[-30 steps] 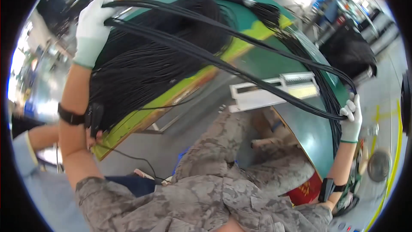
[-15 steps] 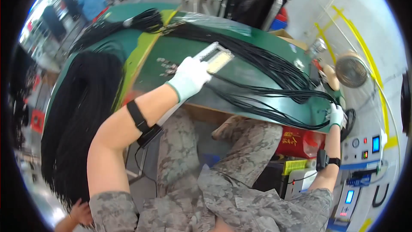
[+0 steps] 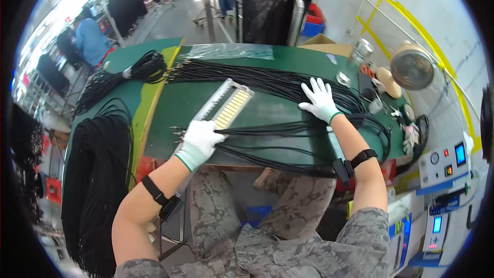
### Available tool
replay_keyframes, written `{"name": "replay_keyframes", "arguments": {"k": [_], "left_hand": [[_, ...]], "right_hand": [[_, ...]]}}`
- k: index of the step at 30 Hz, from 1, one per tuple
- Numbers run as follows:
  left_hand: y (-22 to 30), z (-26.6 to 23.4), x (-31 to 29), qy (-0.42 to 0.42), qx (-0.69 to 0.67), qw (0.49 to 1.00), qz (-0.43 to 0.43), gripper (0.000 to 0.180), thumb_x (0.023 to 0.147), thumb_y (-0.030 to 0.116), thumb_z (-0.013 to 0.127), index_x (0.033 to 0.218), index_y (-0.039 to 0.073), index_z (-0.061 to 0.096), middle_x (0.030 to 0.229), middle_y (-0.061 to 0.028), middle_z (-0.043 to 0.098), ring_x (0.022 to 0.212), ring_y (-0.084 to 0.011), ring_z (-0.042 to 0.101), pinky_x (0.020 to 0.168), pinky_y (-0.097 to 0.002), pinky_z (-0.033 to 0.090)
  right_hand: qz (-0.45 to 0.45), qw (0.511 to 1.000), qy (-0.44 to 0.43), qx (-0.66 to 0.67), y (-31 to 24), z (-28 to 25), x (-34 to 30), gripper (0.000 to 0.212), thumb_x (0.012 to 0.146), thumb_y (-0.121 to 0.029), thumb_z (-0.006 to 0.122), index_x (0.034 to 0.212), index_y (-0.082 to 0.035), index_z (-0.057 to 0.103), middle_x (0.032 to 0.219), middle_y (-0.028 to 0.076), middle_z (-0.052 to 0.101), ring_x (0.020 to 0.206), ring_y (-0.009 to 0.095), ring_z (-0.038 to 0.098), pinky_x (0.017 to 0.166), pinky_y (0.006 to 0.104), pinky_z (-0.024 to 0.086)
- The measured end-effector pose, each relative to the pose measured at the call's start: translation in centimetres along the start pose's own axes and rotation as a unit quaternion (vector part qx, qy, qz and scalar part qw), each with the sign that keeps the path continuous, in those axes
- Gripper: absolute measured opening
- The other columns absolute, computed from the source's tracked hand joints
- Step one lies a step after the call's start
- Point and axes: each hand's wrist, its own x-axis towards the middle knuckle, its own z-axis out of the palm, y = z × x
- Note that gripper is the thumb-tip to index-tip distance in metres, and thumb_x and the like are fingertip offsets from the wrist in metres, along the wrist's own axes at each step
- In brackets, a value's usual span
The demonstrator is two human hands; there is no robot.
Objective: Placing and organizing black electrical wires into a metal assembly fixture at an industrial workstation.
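Observation:
My left hand (image 3: 198, 140), in a white glove with a pale green cuff, is closed around a bundle of thin black cables (image 3: 262, 129) near their ends. Small metal tips poke out to its left. Just beyond that hand lies a flat metal fixture (image 3: 212, 102) with a row of pale yellow blocks (image 3: 235, 107). My right hand (image 3: 321, 102), gloved too, is spread flat with its fingers apart. It is over the long far bundle of black cables (image 3: 247, 74); whether it presses on them I cannot tell.
A thick hank of black cables (image 3: 98, 175) hangs over the table's left side. Beyond a yellow-green strip (image 3: 149, 103) lies a tied bundle (image 3: 146, 66). At right stand a small fan (image 3: 412, 67), a metal can (image 3: 362, 50) and a control box (image 3: 446, 162) with a lit screen.
My right hand has come from the table's right edge leftward onto the far cables and spread open. Relative to the fixture, my left hand is now nearer me. The head view has shifted.

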Motion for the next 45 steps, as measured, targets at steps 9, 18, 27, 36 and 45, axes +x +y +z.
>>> {"name": "replay_keyframes", "arguments": {"k": [9,18,27,36,45], "left_hand": [[-0.2,0.8,-0.1,0.052,-0.048,0.997,0.014,0.027,0.066,0.007,0.066,0.088,0.019,0.073,0.085,-0.0052,0.059,0.082,-0.0266,0.057,0.071,-0.0393,0.042],[0.2,0.6,-0.1,0.078,-0.049,0.996,-0.003,0.021,0.067,0.011,0.067,0.086,0.018,0.074,0.079,-0.0065,0.053,0.077,-0.0286,0.054,0.069,-0.0405,0.039],[0.0,0.1,-0.1,0.077,-0.062,0.995,-0.012,0.023,0.067,0.005,0.068,0.086,0.016,0.073,0.079,-0.0035,0.060,0.075,-0.0259,0.058,0.068,-0.0381,0.041],[0.8,0.0,0.2,0.084,-0.067,0.994,-0.014,0.023,0.066,0.004,0.067,0.086,0.015,0.073,0.077,-0.0031,0.059,0.074,-0.0264,0.057,0.069,-0.0375,0.041],[0.2,0.0,0.3,0.082,-0.063,0.995,-0.013,0.019,0.065,0.008,0.069,0.081,0.016,0.073,0.078,-0.0034,0.060,0.073,-0.0266,0.058,0.067,-0.0374,0.041]], "right_hand": [[-0.035,0.998,-0.018,0.046,-0.3,3.1,7.4,0.043,0.092,-0.027,0.054,0.131,-0.009,0.053,0.135,0.019,0.050,0.128,0.034,0.042,0.105,0.0462,0.032],[0.293,0.860,0.379,0.175,2.0,-2.4,5.8,0.056,0.058,-0.034,0.088,0.100,-0.006,0.063,0.104,0.014,0.062,0.102,0.033,0.058,0.088,0.0426,0.045],[0.420,0.776,0.390,0.262,13.9,3.0,6.1,0.081,0.058,-0.033,0.089,0.120,0.002,0.051,0.109,0.017,0.066,0.098,0.028,0.065,0.085,0.0371,0.050],[0.455,0.802,0.262,0.285,19.4,2.9,5.3,0.109,0.058,-0.040,0.087,0.139,0.007,0.032,0.130,0.024,0.052,0.119,0.032,0.053,0.099,0.0393,0.042],[0.049,0.998,0.016,-0.021,4.2,-2.4,-1.2,0.059,0.075,-0.040,0.073,0.124,-0.009,0.060,0.128,0.016,0.057,0.120,0.039,0.050,0.102,0.0419,0.038]]}}
